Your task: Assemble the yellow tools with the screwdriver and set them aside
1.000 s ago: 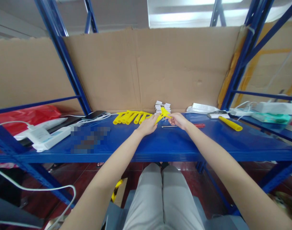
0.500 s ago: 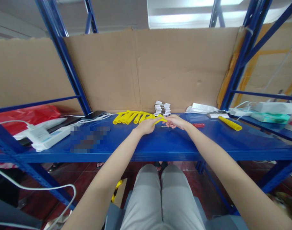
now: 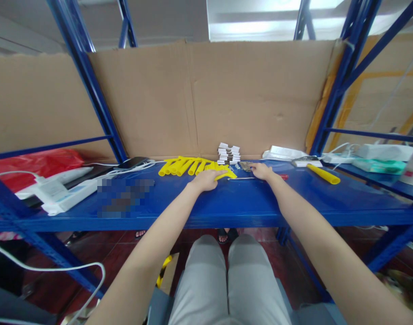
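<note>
Yellow tube (image 3: 225,174) and left hand (image 3: 205,180) are over the middle of the blue tabletop (image 3: 226,205), at the right end of a row of similar tubes (image 3: 183,167). The left grip is closed around the tube's left end. The right hand (image 3: 261,171) is at a small greyish heap (image 3: 246,166); whether its grip pinches anything is too small to make out. Scattered small bits (image 3: 233,168) lie left of that heap, with a stack of white pieces (image 3: 228,154) beyond on the far side. A wide sweep of the right fingers could scatter the bits or topple the stack; a low wrist could roll the screwdriver (image 3: 244,178); a slack left grip might drop the tube.
</note>
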A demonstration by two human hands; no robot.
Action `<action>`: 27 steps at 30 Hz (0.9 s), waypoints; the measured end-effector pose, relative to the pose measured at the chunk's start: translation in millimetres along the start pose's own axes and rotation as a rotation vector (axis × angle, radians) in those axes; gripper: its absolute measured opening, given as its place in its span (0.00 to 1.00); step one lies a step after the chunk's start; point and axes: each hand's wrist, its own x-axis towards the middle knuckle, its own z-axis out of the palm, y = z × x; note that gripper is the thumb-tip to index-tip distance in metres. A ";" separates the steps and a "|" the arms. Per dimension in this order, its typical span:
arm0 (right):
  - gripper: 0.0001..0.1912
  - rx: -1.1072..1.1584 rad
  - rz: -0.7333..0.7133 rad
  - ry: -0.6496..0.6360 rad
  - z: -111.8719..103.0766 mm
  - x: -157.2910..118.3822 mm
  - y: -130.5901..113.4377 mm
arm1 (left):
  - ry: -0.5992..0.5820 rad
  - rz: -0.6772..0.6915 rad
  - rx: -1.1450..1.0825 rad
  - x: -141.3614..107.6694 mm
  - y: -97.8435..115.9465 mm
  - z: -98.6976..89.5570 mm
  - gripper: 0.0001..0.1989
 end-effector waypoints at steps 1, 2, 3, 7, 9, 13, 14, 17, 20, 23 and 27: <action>0.23 -0.011 -0.018 -0.008 1.7 0.9 -0.7 | -0.016 0.004 -0.002 0.1 0.0 0.1 0.32; 0.24 -0.026 -0.036 -0.017 3.1 1.8 -1.3 | -0.037 0.011 -0.005 0.1 -0.1 0.2 0.32; 0.24 -0.041 -0.051 -0.027 4.1 2.5 -1.8 | -0.052 0.017 -0.008 0.3 -0.2 0.3 0.32; 0.26 -0.090 -0.057 -0.075 3.9 3.2 -4.5 | -0.036 0.016 -0.005 1.4 -1.7 2.1 0.32; 0.26 -0.091 -0.046 -0.088 2.4 2.2 -6.2 | -0.029 0.019 0.002 2.0 -2.5 3.5 0.32; 0.24 -0.100 -0.056 -0.069 -0.3 -0.8 -10.2 | -0.042 0.032 0.000 2.0 -2.2 3.5 0.32; 0.23 -0.110 -0.065 -0.064 -0.7 -1.9 -11.5 | -0.044 0.035 -0.001 1.6 -1.6 2.7 0.32; 0.21 -0.143 -0.085 -0.044 -1.6 -6.3 -16.9 | -0.058 0.036 0.011 0.3 1.5 -0.7 0.32; 0.20 -0.171 -0.083 -0.015 -2.4 -11.1 -23.6 | -0.080 0.033 0.023 -1.0 4.9 -4.4 0.32; 0.22 -0.190 -0.074 -0.040 -3.4 -14.0 -29.6 | -0.090 0.036 0.017 -1.6 6.8 -6.8 0.33; 0.25 -0.199 -0.022 -0.102 -5.6 -15.2 -35.4 | -0.111 0.041 0.030 -1.5 7.0 -8.0 0.33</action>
